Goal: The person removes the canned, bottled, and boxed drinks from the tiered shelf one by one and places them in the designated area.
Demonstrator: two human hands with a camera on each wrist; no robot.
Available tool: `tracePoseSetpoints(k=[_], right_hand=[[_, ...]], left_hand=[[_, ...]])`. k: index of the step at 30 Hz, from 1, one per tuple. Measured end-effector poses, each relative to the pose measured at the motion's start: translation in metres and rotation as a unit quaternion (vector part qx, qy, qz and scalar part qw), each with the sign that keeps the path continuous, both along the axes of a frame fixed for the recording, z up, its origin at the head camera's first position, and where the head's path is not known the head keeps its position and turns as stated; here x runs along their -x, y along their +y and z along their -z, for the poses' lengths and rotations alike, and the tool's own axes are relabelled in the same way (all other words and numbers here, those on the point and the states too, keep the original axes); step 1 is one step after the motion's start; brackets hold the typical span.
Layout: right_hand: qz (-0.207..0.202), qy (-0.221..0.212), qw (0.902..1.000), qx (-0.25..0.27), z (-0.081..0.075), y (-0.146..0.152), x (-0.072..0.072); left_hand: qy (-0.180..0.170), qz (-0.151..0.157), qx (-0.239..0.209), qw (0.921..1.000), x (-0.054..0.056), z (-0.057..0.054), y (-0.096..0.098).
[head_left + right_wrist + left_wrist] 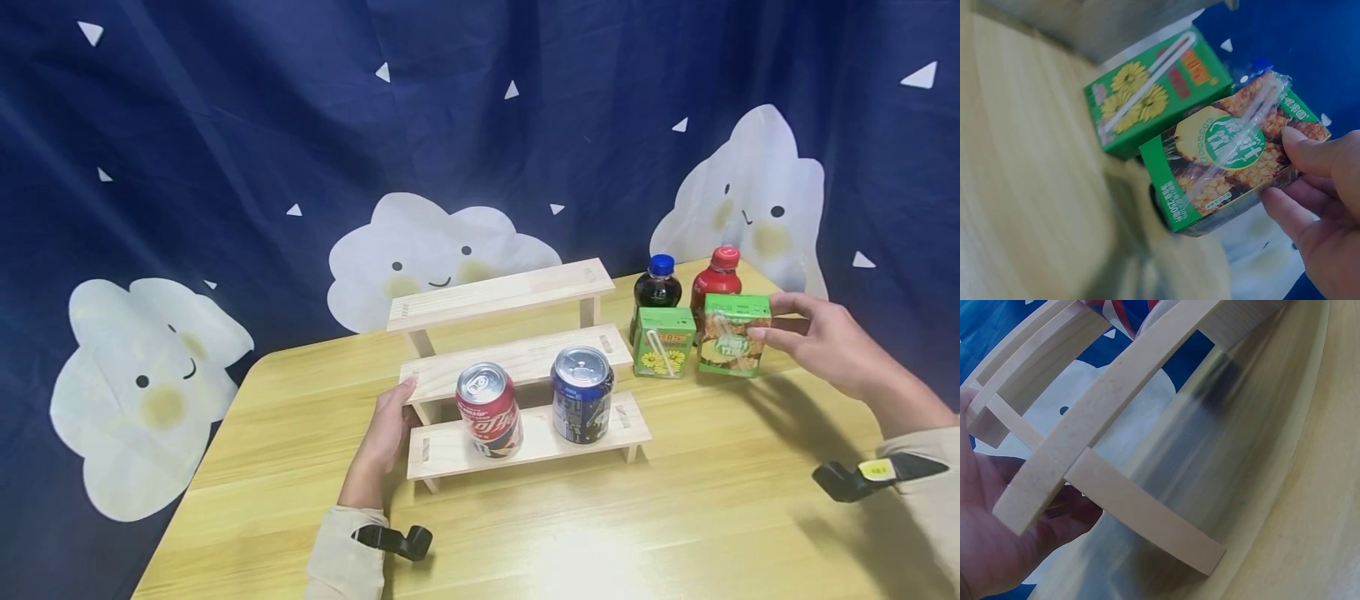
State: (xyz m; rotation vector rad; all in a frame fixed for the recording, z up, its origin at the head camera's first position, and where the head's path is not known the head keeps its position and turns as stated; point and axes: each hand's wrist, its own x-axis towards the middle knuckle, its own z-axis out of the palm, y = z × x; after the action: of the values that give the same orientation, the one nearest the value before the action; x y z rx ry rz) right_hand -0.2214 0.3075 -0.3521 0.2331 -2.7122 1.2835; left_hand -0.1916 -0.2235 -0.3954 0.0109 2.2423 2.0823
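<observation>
At the left end of a three-tier wooden stand (pixel 517 358), my left hand (pixel 386 429) grips its side; in the left wrist view the fingers pass behind the wooden end pieces. On the lowest tier stand a red cola can (pixel 489 412) and a dark blue can (pixel 582 396). My right hand (pixel 832 346) pinches a green pineapple juice box (pixel 1235 150) by its right side, thumb on the front. Just left of it is a green drink box with yellow flowers (pixel 663 343), a straw across its front.
Behind the boxes are a dark bottle with a blue cap (pixel 658 283) and a red bottle (pixel 720 275). The stand's middle and top tiers hold nothing. A blue curtain (pixel 450 142) with cloud figures hangs behind the wooden table (pixel 277 475).
</observation>
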Motion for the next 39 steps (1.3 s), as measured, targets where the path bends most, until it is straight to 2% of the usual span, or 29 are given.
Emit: tracePoseSetpoints(k=[7,15,23,29,35,39], right_hand=[[0.007,0.007,0.9997,0.021,0.016,0.003,0.002],[0.015,0.012,0.9993,0.031,0.027,0.003,0.003],[0.011,0.022,0.9989,0.039,0.038,0.004,0.003],[0.016,0.02,0.9983,0.052,0.04,0.002,0.005],[0.03,-0.004,0.998,0.055,0.041,0.0,0.006],[0.033,0.0,0.9964,0.077,0.044,-0.002,0.006]], left_hand=[[-0.001,-0.005,0.006,1.0,0.001,0.002,0.0],[0.007,-0.01,-0.002,0.9999,0.001,0.002,0.002],[-0.003,-0.013,-0.003,0.9999,0.0,0.0,0.002],[0.003,-0.013,-0.005,0.9999,0.001,0.0,0.002],[0.003,-0.012,-0.002,0.9999,0.0,0.001,0.001],[0.004,-0.016,-0.005,0.9999,0.001,0.002,0.001]])
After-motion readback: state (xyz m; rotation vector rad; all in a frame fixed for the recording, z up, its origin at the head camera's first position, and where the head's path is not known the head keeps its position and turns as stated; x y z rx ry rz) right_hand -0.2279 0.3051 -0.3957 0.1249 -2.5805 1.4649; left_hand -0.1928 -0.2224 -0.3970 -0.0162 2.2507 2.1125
